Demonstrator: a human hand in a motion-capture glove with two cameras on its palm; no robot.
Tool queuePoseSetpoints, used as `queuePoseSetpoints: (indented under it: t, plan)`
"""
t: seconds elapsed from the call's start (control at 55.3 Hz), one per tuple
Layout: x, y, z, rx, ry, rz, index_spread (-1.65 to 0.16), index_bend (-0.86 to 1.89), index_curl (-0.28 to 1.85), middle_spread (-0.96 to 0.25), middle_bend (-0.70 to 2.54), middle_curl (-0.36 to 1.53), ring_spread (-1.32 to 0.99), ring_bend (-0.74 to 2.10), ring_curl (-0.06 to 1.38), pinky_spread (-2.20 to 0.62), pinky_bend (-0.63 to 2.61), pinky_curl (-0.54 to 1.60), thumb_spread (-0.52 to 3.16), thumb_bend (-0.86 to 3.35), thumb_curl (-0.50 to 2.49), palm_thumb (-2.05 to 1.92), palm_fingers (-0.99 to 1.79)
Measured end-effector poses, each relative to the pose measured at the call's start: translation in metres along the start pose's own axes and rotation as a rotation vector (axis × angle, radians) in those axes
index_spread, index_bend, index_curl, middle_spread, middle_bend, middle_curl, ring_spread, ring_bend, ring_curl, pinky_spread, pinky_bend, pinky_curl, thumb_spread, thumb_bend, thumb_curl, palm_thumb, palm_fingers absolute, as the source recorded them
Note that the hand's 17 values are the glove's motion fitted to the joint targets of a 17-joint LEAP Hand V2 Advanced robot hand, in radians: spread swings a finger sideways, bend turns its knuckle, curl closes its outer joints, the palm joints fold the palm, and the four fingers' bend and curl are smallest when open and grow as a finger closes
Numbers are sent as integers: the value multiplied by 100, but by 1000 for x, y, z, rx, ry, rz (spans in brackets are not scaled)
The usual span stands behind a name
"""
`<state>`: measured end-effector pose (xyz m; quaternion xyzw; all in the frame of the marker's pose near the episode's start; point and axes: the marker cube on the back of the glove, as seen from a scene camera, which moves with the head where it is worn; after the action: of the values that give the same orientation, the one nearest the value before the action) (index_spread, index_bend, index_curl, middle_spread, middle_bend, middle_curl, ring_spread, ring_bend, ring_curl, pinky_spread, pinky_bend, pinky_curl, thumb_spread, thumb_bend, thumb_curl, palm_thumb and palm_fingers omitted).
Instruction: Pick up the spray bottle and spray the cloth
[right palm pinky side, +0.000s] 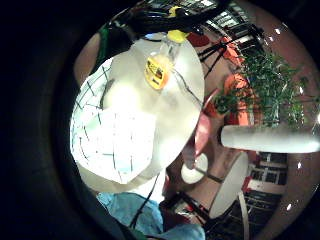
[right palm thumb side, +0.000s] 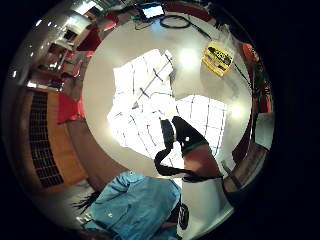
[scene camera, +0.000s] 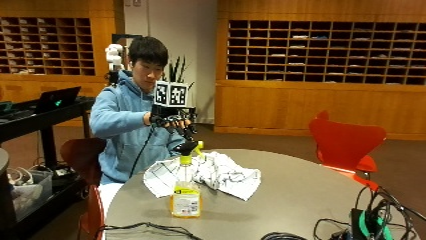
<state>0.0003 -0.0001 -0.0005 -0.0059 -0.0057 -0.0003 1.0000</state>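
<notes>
A person in a blue hooded top is seated at the far-left edge of a round table (scene camera: 286, 200); the gloved right hand (scene camera: 172, 121) is held raised in the air above the table, fingers hanging loosely curled, nothing gripped; the other hand is not made out in any view. The spray bottle (scene camera: 185, 187) is seen standing upright near the table's front-left edge, untouched, with yellow liquid, a yellow label and a black trigger head; it stands below the raised hand and well apart from it. The cloth (scene camera: 210, 173), white with a dark grid pattern, is seen lying crumpled on the table just behind and beside the bottle, toward the person's edge. Cables (scene camera: 346, 222) are noted at the front-right edge; a red chair (scene camera: 343, 142) is noted beyond the right edge.
</notes>
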Motion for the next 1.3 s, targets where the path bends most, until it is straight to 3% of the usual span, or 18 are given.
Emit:
queuePoseSetpoints:
  t: [0.145,0.362,0.724,0.832,0.959,1.049,1.122,1.23,1.302]
  plan:
    - [6,-6,-1,4,-27,-10,-25,13,13,-7,36,18,4,35,18,17,40,19,70,26,17,56,54]
    - [17,0,-4,11,-92,-27,-30,13,18,-8,34,26,5,36,23,21,41,25,90,15,24,61,50]
    - [75,16,-8,277,-421,100,-30,11,21,-8,31,33,5,38,29,21,41,30,96,1,31,68,49]
    - [86,22,-1,268,-642,309,-29,10,20,-7,31,34,4,38,30,21,43,32,96,-2,33,70,47]
    - [108,-3,18,453,-886,289,-27,9,19,-6,30,35,4,41,31,21,44,33,95,-2,34,71,46]
    - [114,-4,28,396,-1025,214,-25,9,18,-5,31,36,4,42,32,21,45,34,94,-2,36,72,45]
    - [120,-24,36,555,-1057,264,-24,9,18,-4,29,36,4,44,33,21,46,35,93,-2,36,73,43]
    - [121,-23,45,476,-1126,272,-23,9,18,-3,25,36,5,45,34,21,51,36,93,-3,38,74,38]
    - [127,-39,53,528,-1147,266,-23,9,18,0,21,35,6,43,34,22,55,37,92,-4,38,72,29]
